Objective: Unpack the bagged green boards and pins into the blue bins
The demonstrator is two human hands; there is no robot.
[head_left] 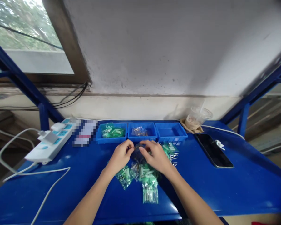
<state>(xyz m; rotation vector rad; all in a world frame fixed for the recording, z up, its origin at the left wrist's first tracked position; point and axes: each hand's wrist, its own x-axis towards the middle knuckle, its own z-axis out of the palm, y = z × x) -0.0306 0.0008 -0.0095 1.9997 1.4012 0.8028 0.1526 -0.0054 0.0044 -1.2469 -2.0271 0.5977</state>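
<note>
My left hand (pixel 121 153) and my right hand (pixel 156 155) meet over the middle of the blue table, fingers pinched at the top edge of a dark, see-through plastic bag (pixel 138 155). What lies inside the bag is too dim to make out. Below the hands are several green-tinted plastic packets (pixel 150 192) with pale, stick-like pieces in them. A clear packet (pixel 135 169) with small brownish pieces lies among these. Beside my right hand, partly behind it, are another green packet (pixel 170 147) and loose small silvery pieces (pixel 174 158).
Behind the hands stand three blue bins: the left bin (pixel 112 140) holds green packets, the middle bin (pixel 142 138) clear ones, and the right bin (pixel 171 137) shows a bare floor. A power strip (pixel 52 142) with cables is left; a phone (pixel 214 150) and plastic cup (pixel 196 118) are right.
</note>
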